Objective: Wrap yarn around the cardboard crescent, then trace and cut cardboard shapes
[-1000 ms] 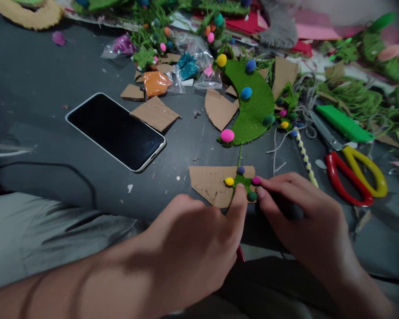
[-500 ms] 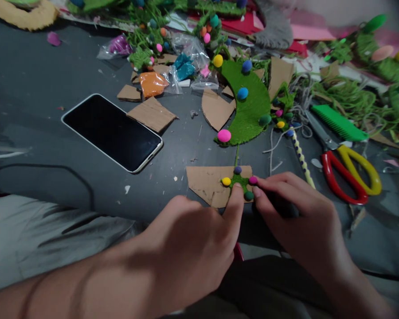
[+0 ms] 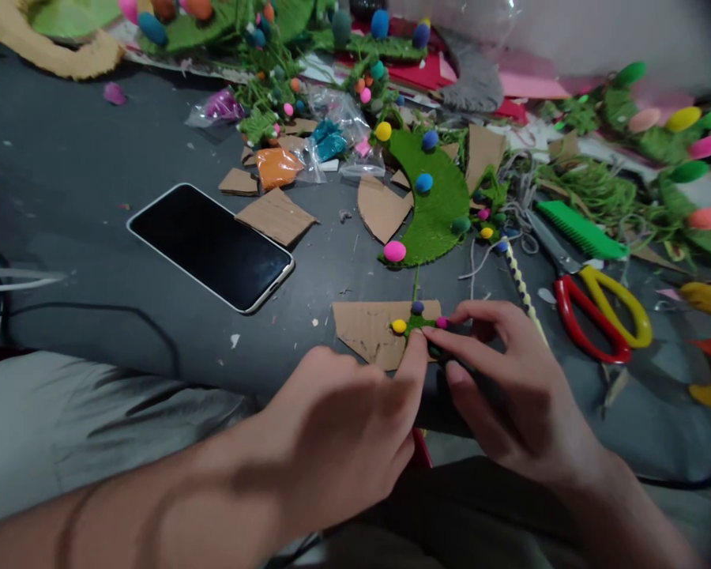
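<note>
A small green star [image 3: 416,322] with coloured balls at its tips lies on a piece of cardboard [image 3: 361,328] at the table's near edge. My left hand [image 3: 349,427] presses one fingertip down on the star, its other fingers curled under. From the right, my right hand [image 3: 515,387] touches the star with a fingertip beside the pink ball; its fingers are apart. A green strand joins the star to a green crescent [image 3: 442,201] with coloured balls, lying just beyond. The star's lower part is hidden by my fingers.
A phone [image 3: 210,246] lies at the left, with cardboard scraps [image 3: 278,217] touching it. On the right are scissors [image 3: 598,304], a green comb [image 3: 584,229] and a dotted stick [image 3: 524,288]. Yarn [image 3: 598,190], small bags [image 3: 278,166] and decorated green shapes crowd the back.
My right hand's index finger has moved left from the pink ball onto the star, and its fingers have spread. My left finger still presses the star. The view has shifted slightly.
</note>
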{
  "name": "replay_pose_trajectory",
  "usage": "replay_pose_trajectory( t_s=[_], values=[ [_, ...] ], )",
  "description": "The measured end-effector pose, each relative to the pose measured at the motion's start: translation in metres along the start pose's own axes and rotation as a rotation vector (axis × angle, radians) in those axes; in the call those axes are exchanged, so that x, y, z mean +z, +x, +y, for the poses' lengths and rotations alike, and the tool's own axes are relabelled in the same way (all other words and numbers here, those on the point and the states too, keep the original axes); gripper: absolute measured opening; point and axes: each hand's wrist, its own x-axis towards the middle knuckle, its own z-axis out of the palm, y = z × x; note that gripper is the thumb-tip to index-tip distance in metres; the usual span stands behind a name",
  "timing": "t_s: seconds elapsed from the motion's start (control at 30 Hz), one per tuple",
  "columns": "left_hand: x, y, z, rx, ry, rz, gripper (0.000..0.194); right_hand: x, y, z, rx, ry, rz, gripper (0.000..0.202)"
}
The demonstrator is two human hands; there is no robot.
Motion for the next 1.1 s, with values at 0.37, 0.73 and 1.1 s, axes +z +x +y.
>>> replay_pose_trajectory(
  t_s=[0.37, 0.73, 1.1],
  values=[
    [-0.002, 0.002, -0.005, -0.061, -0.086, -0.033, 0.063, 0.002, 0.003, -0.001, -0.001, -0.068, -0.005, 0.034],
    [0.001, 0.004, -0.006, -0.097, -0.082, -0.063, 0.067, 0.002, 0.007, -0.003, 0.065, 0.007, 0.024, 0.03],
    [-0.01, 0.014, -0.005, -0.151, -0.11, -0.16, 0.063, -0.041, 0.008, 0.062, 0.474, -0.222, 0.172, 0.025]
  ],
)
